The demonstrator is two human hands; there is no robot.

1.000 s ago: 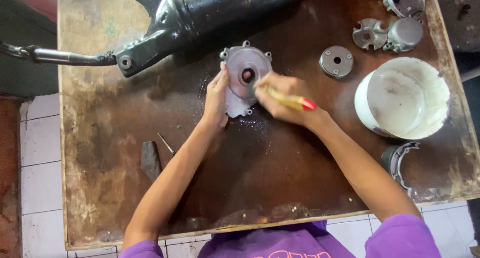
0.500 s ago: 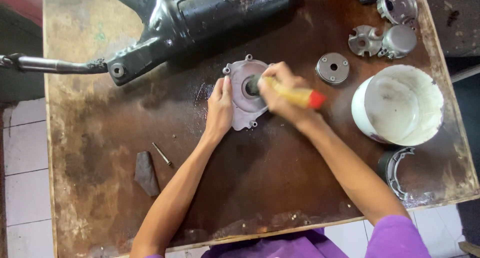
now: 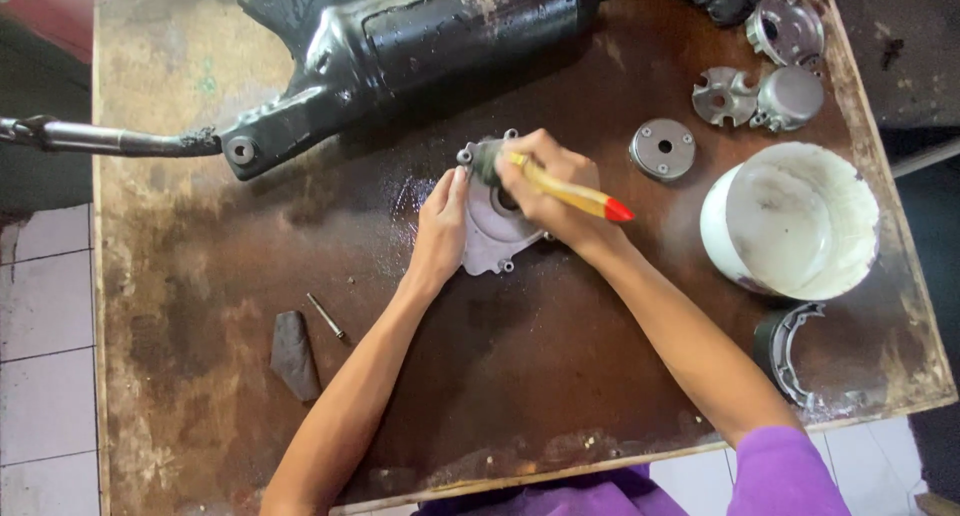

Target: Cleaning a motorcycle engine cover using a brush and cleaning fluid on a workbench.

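Observation:
A grey metal engine cover plate lies flat in the middle of a stained wooden table. My left hand presses on its left edge, fingers flat. My right hand grips a paintbrush with a yellow handle and red tip; the bristles rest on the plate's upper left corner. A wet, oily patch surrounds the plate.
A large black engine casing with a metal rod lies across the back. A white bucket stands at right, round metal parts behind it, a ring part in front. A dark wedge and pin lie front left.
The brush has moved from the plate's centre hole to its upper left corner. My left hand stays on the plate's left edge.

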